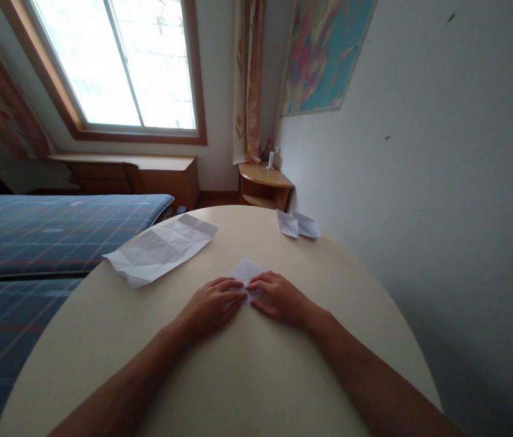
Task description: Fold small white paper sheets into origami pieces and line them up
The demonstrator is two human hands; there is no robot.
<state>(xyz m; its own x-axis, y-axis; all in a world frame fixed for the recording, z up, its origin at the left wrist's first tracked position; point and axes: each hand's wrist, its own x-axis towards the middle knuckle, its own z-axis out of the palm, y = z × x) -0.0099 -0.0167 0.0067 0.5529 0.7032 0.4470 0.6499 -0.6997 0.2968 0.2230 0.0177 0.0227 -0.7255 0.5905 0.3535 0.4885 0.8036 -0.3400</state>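
Note:
A small piece of folded white paper [246, 267] lies on the table in front of me, its far corner pointing away. My left hand [213, 303] covers its left side, with the fingers bent and the tips on the paper near its middle. From the right, my right hand [279, 297] grips the other side, its fingertips almost meeting those of the left. Both hands hide much of the sheet, so its exact folds do not show. Toward the back right stand two folded paper pieces [288, 224], close together. A creased, unfolded white sheet [160, 249] rests at the left.
The round cream table [247, 376] fills the foreground. To its left is a bed with a blue plaid cover [56, 237]. A white wall [442, 230] runs along the right. Behind the table are a corner shelf [265, 175] and a window [120, 67] with a desk [165, 162] below.

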